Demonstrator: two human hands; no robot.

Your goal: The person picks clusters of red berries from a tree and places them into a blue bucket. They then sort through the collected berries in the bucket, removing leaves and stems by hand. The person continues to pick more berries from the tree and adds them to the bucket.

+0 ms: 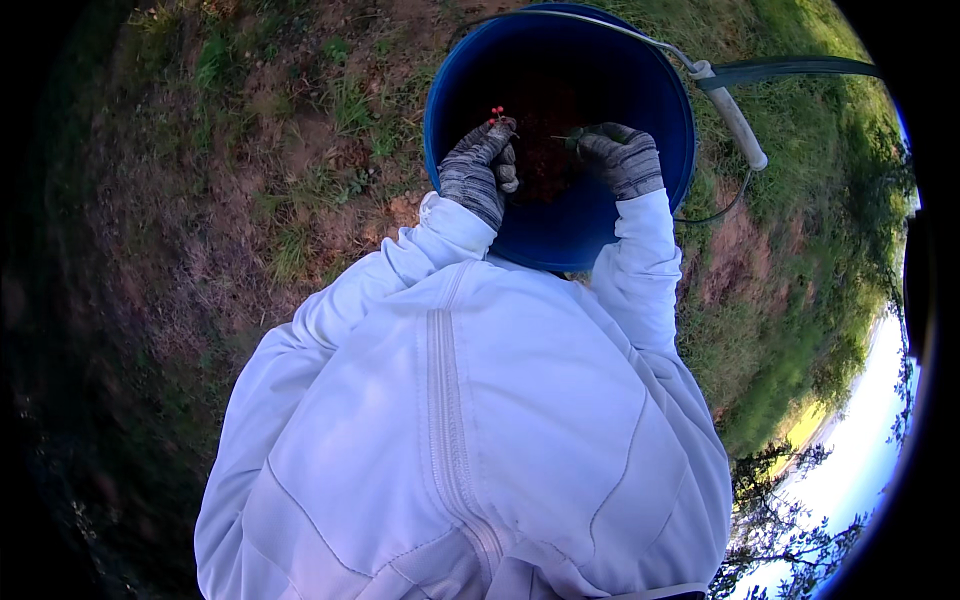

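Note:
Both my hands wear grey striped knit gloves and are over the opening of a blue plastic bucket point(559, 251). My left hand point(480, 165) pinches a small sprig of red berries point(496, 112) between thumb and finger, near the bucket's left side. At the right side, my right hand point(616, 156) has its fingers closed on a thin stem point(559, 137), with something dark green at the fingertips. Reddish contents point(547, 161), too dark to make out singly, lie deep in the bucket.
A wire bail with a pale grip point(739, 127) hangs off the bucket's right side, and a dark strap point(787, 69) is fastened to it. Grass and bare reddish soil point(300, 142) surround the bucket. Leafy branches point(795, 517) stand at the lower right.

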